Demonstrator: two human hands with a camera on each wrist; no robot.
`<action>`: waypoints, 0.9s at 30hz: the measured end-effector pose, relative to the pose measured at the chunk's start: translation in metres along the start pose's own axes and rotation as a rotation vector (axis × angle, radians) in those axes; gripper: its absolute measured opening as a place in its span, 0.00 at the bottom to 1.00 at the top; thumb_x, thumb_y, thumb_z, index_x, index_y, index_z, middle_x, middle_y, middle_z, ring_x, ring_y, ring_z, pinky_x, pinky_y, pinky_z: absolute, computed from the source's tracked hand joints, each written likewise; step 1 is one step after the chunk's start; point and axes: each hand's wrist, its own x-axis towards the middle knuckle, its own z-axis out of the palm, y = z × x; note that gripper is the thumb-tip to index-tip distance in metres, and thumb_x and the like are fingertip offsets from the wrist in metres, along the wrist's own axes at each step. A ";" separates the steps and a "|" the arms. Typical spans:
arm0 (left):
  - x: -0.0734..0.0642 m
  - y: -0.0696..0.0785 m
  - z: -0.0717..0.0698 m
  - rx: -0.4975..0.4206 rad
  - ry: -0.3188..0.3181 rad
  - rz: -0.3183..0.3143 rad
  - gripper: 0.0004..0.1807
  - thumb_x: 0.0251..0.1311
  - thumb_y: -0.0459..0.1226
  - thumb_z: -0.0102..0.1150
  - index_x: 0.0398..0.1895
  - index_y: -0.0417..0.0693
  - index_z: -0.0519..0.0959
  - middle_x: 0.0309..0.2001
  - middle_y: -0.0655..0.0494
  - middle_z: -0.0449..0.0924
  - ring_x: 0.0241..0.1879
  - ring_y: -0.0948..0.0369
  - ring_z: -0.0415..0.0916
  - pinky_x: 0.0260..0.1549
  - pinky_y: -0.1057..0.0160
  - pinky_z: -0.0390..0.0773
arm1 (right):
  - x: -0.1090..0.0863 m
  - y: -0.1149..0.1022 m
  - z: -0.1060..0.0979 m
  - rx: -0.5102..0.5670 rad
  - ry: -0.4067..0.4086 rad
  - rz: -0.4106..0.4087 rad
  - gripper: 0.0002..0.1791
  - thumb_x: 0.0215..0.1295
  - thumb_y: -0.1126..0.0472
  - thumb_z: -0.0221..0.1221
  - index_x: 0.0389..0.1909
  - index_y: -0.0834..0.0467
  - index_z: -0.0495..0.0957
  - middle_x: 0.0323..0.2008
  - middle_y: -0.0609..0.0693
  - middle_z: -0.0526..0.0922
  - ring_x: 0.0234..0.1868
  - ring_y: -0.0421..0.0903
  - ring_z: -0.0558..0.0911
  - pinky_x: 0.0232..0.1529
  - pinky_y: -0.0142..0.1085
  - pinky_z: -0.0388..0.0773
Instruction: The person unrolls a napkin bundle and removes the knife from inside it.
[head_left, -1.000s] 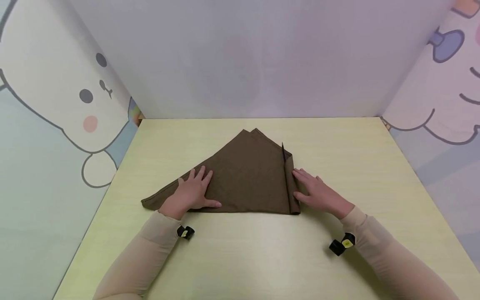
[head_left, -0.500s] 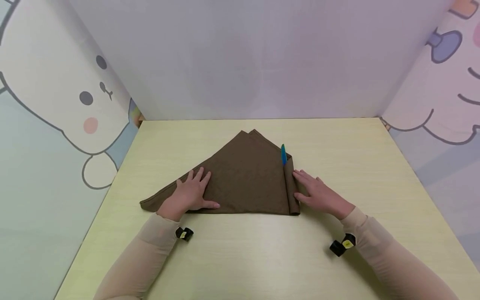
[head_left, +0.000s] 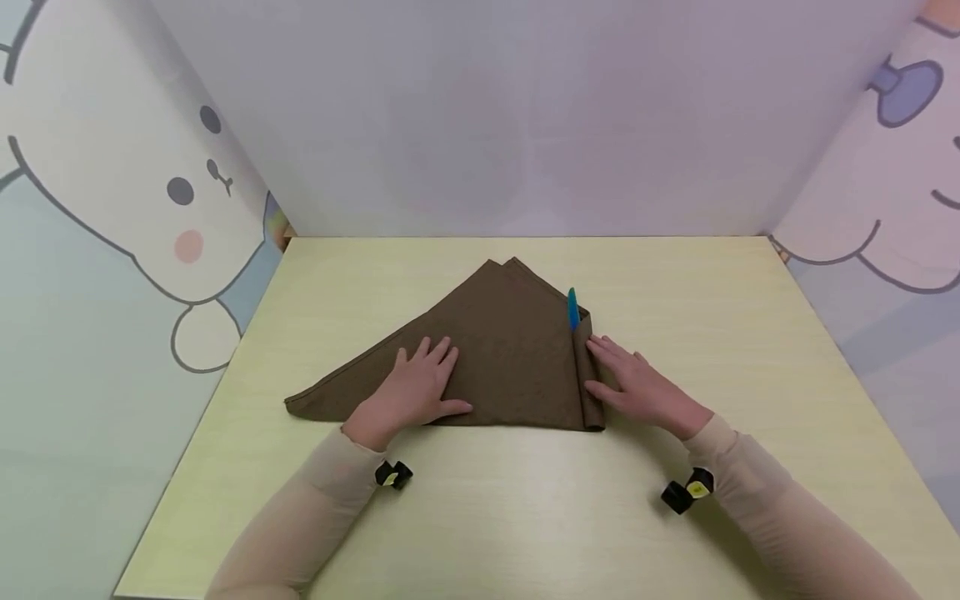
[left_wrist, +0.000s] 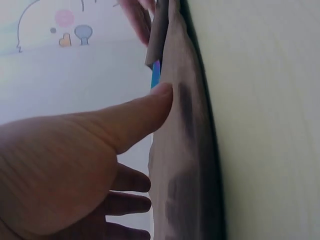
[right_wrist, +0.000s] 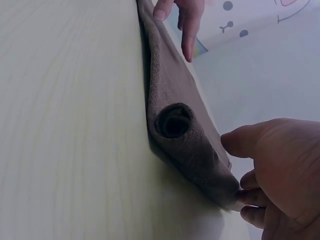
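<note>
A brown cloth (head_left: 517, 367), folded roughly into a triangle, lies on the table with its right edge turned into a narrow roll (head_left: 589, 379). From the roll's far end sticks a slim, shiny blue blade-like tip (head_left: 573, 308); the rest of that piece is hidden inside. My left hand (head_left: 408, 393) is spread over the middle of the cloth, fingers straight and thumb out to the right. My right hand (head_left: 647, 390) is at the roll's outer side, extended fingers touching it. In the right wrist view, the near end of the roll shows a hollow spiral (right_wrist: 174, 122).
The pale wooden table (head_left: 495, 517) meets a plain whitish wall (head_left: 480, 125) at the back. Side panels with cartoon figures (head_left: 150, 208) stand left and right. Each sleeved wrist wears a small black camera, such as the left camera (head_left: 393, 475).
My left hand has slid rightward across the cloth. The tip at the roll looked black at first and now looks blue. My right hand and the roll have barely moved.
</note>
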 end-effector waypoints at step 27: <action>0.037 0.062 0.005 0.058 -0.075 0.031 0.60 0.50 0.74 0.48 0.76 0.45 0.50 0.75 0.39 0.43 0.73 0.40 0.43 0.62 0.38 0.57 | 0.015 -0.025 0.022 -0.219 0.051 -0.049 0.45 0.63 0.42 0.60 0.72 0.65 0.58 0.73 0.59 0.54 0.74 0.57 0.47 0.63 0.66 0.50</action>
